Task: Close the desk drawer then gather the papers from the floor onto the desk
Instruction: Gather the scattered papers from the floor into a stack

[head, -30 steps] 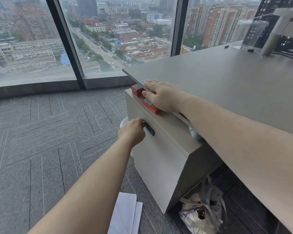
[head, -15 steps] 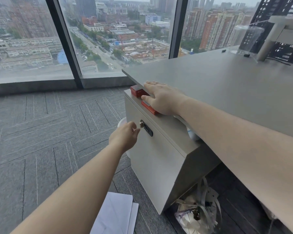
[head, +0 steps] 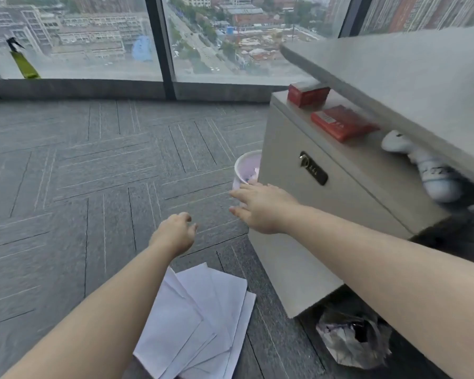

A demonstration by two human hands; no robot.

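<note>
Papers [head: 200,321] lie fanned on the near carpet beside the shut drawer [head: 320,214]; your left hand [head: 175,233] and right hand [head: 260,209] hover above, loosely spread, holding nothing. Pinch only the top sheet and the stack may slide apart or crease.

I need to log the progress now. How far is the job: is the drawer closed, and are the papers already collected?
Done: the drawer front with its lock sits flush with the cabinet, so it looks closed. In hand: both hands are empty; the left hand and right hand hang above the floor, fingers spread. Left: all the papers lie in a loose overlapping pile on the carpet; none is visible on the desk.
</note>
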